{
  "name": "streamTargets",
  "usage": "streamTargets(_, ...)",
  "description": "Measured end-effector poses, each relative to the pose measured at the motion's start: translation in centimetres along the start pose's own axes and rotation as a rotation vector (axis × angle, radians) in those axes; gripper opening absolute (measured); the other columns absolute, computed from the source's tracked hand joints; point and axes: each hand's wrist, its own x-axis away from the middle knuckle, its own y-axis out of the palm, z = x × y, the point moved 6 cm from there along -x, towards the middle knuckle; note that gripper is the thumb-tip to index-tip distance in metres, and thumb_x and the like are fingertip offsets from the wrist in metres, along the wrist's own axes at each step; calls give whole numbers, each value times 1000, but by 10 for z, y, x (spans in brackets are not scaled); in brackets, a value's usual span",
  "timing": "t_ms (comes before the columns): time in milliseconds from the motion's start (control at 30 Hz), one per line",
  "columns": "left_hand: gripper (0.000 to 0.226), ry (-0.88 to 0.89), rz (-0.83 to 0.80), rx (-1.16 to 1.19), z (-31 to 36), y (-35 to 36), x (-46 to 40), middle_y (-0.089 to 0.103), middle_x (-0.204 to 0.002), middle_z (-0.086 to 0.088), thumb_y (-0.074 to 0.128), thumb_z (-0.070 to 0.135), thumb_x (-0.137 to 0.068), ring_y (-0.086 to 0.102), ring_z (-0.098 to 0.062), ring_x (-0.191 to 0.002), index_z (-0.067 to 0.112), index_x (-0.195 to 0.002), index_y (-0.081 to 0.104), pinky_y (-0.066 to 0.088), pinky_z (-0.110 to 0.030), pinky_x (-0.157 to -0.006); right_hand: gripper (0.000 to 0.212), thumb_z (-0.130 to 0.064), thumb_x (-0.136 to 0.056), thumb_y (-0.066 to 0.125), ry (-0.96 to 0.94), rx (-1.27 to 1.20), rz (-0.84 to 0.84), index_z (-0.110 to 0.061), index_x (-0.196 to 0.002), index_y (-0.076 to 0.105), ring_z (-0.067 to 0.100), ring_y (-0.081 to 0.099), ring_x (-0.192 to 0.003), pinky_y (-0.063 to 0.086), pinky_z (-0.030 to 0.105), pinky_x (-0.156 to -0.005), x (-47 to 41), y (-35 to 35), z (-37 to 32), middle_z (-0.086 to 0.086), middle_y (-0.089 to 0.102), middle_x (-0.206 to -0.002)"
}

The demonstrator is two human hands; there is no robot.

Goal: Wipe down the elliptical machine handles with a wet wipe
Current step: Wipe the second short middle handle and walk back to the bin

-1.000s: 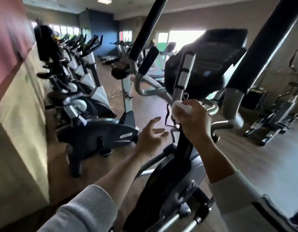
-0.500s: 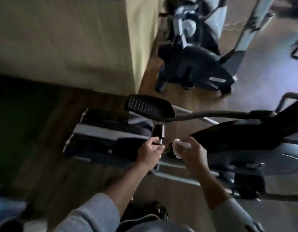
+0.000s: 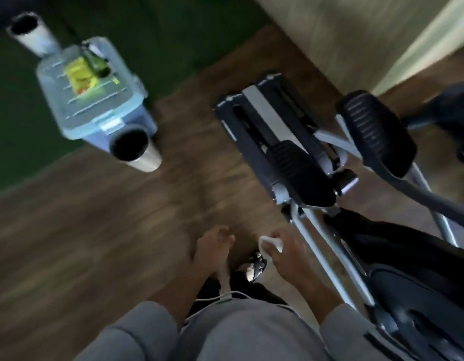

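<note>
Meanwhile, beside the elliptical [image 3: 298, 152], our right hand [image 3: 290, 259] pinched a wipe [image 3: 271, 243]; our left hand [image 3: 212, 251] hung loosely curled, holding nothing.

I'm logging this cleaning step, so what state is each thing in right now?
wet wipe: crumpled, gripped in the right hand.
right hand: fingers curled round the wipe, off the machine.
left hand: loosely curled, holds nothing; blurred.
elliptical pedals: nobody standing on them.
plastic bin: lid on, yellow packet on top.
metal cup: upright on the floor, open-topped.
</note>
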Motion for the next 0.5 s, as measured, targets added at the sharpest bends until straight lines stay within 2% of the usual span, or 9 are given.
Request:
streamTargets(100,35,-60,77,158,-35,-12,18,67,-92,-8,67,34,-77,66,-28,-89,18,-107,60,53,-53,-88,23,-37,-83,65,-93,82,-94,-29,-68,49,0,56,-68,38,14,-60,-7,20,-19,-14,56,-67)
streamTargets(133,33,-61,97,197,-38,-18,28,65,-94,-6,67,30,-80,64,-26,-91,16,-109,60,52,-52,-92,24,-34,-83,64,-125,96,-126,-29,-66,48,0,56,-68,38,13,-60,-6,25,-29,-12,56,-67)
streamTargets(200,30,-76,84,212,-52,-25,39,60,-110,-2,61,19,-92,58,-20,-104,10,-121,59,46,-34,-101,33,-19,-84,63,-229,164,-169,-28,-58,45,2,54,-65,36,13,-58,-2,36,-52,-10,52,-64)
streamTargets(267,30,-106,113,207,-73,-31,46,61,-119,-2,58,19,-95,58,-22,-115,7,-123,59,45,-34,-100,39,-12,-84,61,-320,207,-212,-26,-52,43,4,51,-59,35,16,-57,2,51,-69,-8,48,-58)
streamTargets(333,30,-135,173,285,-96,-36,54,69,-115,-13,63,22,-91,65,-31,-109,5,-116,64,51,-42,-94,36,-17,-85,64,-327,173,-209,-26,-54,48,4,53,-56,38,16,-55,5,65,-74,-8,52,-56)
streamTargets(367,31,-152,197,316,-109,-36,58,70,-113,-15,65,23,-90,66,-33,-106,6,-116,64,52,-42,-91,32,-22,-85,65,-336,165,-222,-26,-57,50,5,56,-56,41,18,-56,8,74,-75,-7,55,-57)
streamTargets(433,31,-155,236,368,-130,-38,70,71,-109,-10,66,23,-89,68,-29,-101,9,-117,64,51,-33,-83,25,-29,-85,64,-361,180,-262,-25,-62,57,7,60,-60,47,25,-59,18,95,-74,-5,60,-61)
streamTargets(500,25,-128,277,411,-144,-43,86,71,-102,-5,65,23,-90,67,-23,-95,11,-113,64,46,-27,-75,20,-30,-87,64,-402,204,-288,-22,-68,61,6,62,-65,48,24,-61,32,111,-80,-4,62,-67)
